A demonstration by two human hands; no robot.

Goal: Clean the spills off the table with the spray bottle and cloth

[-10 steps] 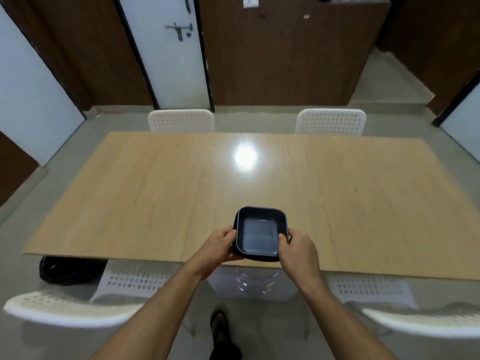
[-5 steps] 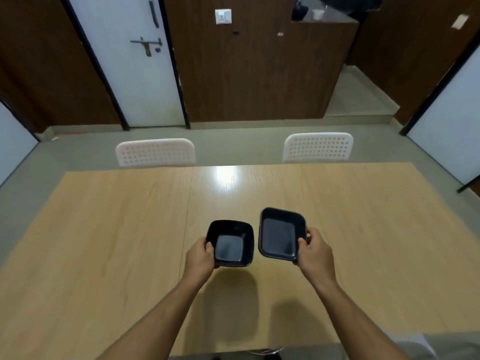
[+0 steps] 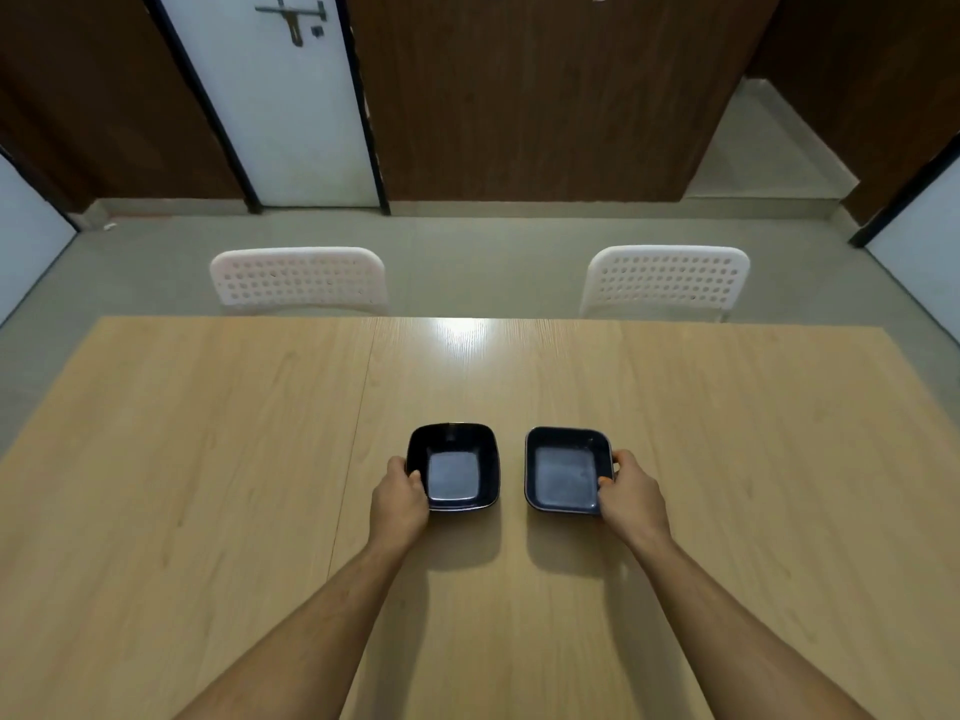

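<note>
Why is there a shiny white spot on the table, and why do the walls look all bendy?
In the head view, the white spot on the table is glare, apparently from a light above; the wide-angle lens makes the door frame lean and the table edges splay; soft shadows fall toward the person under both black dishes; the far chairs look slightly blurred.

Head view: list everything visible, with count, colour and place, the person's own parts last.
table: 1, light wood, fills the lower frame
left bowl: 1, black, square, on the table, near centre
right bowl: 1, black, square, beside the left bowl, apart from it
chairs: 2, white, perforated backs, at the far table edge
door: 1, white, with a bolt, far left of centre
wall: brown wood panels, at the back
left hand: grips the left bowl's left rim
right hand: grips the right bowl's right rim
</note>
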